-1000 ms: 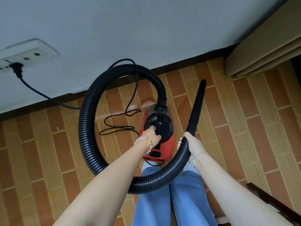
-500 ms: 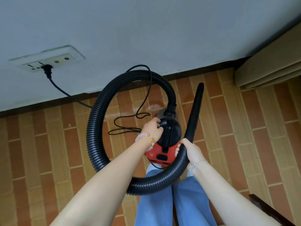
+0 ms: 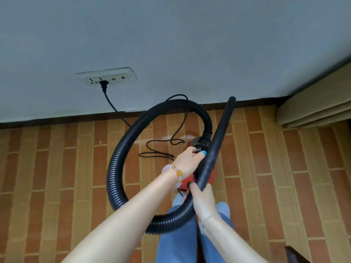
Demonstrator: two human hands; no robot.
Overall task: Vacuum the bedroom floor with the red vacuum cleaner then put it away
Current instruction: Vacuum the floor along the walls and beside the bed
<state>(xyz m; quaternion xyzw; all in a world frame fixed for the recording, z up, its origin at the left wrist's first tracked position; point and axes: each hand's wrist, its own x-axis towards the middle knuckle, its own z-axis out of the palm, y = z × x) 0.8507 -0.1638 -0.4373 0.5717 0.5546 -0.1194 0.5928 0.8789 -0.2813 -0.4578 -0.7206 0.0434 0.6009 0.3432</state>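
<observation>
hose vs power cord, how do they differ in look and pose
The hose is thick and ribbed; the power cord is thin and smooth. The hose arcs in one wide loop from the red vacuum cleaner to the right hand; the power cord lies in loose squiggles on the floor. The power cord is plugged into the wall socket; the hose is not. Both are black.

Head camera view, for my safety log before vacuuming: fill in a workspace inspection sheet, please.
Surface: brick-pattern floor.
Job's things: red vacuum cleaner; corrugated hose looped at its left; black nozzle tube pointing toward the wall.
Clutter: nothing seen.
Hands: left hand grips the vacuum's top; right hand grips the tube's lower end.
Cables: power cord plugged into wall socket, slack loops on floor.
Surroundings: grey wall, dark skirting, beige furniture at right.
</observation>
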